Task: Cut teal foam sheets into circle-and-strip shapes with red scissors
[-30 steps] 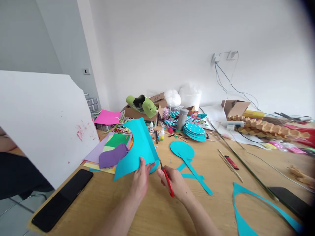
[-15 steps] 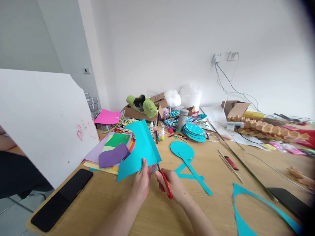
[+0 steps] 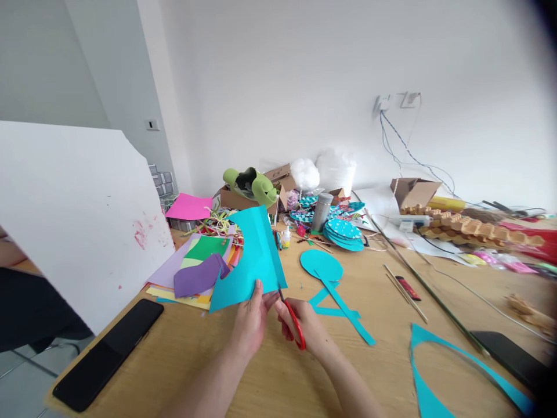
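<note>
My left hand (image 3: pixel 252 316) pinches the lower edge of a turquoise paper sheet (image 3: pixel 256 255), thumb on top. A curved bite is gone from the sheet's left side, and a crease runs near its right edge. In my right hand (image 3: pixel 302 325) are red-handled scissors (image 3: pixel 295 324), their blades at the sheet's lower right edge beside the crease. How far apart the blades are is hard to see. Right of the hands, a turquoise paper circle (image 3: pixel 322 265) lies on the table with paper strips (image 3: pixel 348 313) below it.
A black phone (image 3: pixel 108 354) lies at the left, near a white board (image 3: pixel 87 215). Coloured papers (image 3: pixel 198 276) are piled behind my left hand. A grey flask (image 3: pixel 322 212) stands beside dotted discs (image 3: pixel 343 232). Paper offcut (image 3: pixel 420 371), sticks (image 3: pixel 404 293) and a long stem (image 3: pixel 426 278) lie right.
The turquoise sheet has tilted more upright, its top edge shifting right and its lower left corner rising. Both hands stay nearly in place, with the scissors still at the sheet's edge.
</note>
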`<action>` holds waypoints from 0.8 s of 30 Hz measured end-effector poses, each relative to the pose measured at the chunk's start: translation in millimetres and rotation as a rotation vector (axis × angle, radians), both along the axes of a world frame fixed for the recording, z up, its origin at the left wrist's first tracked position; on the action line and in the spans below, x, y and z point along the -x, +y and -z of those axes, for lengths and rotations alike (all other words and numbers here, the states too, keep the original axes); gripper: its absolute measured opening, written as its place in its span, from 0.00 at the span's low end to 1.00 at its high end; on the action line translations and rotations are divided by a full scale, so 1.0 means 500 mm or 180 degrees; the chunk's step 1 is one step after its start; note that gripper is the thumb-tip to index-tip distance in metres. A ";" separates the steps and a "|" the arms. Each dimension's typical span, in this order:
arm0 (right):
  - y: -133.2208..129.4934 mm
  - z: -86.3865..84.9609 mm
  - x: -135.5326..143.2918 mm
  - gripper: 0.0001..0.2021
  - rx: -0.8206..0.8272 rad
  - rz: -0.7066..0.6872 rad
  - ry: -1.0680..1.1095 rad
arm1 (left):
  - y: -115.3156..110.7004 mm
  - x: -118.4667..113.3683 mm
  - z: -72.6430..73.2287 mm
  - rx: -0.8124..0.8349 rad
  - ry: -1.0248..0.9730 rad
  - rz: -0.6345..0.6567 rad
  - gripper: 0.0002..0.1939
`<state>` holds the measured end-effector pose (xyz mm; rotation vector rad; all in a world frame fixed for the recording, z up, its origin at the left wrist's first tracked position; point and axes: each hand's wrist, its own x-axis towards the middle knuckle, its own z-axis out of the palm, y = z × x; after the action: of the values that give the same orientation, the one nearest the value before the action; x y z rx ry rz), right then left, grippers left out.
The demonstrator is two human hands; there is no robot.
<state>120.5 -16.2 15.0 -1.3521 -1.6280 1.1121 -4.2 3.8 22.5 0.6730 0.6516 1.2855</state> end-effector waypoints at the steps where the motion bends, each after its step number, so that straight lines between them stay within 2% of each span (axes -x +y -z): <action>1: -0.001 -0.002 0.001 0.25 0.0005 -0.0018 0.0027 | 0.000 0.000 -0.001 0.0042 -0.0026 -0.0017 0.26; 14: -0.001 -0.007 0.005 0.27 0.0009 -0.0062 0.0095 | -0.004 -0.002 0.000 -0.0043 -0.0207 0.0092 0.27; 24: 0.001 -0.002 0.005 0.27 0.0073 -0.0041 0.0208 | -0.009 -0.004 -0.005 -0.0107 -0.0282 0.0209 0.21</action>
<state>117.9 -15.7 15.8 -1.3082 -1.5833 1.1738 -2.5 -0.6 25.2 0.6561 0.5324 1.2604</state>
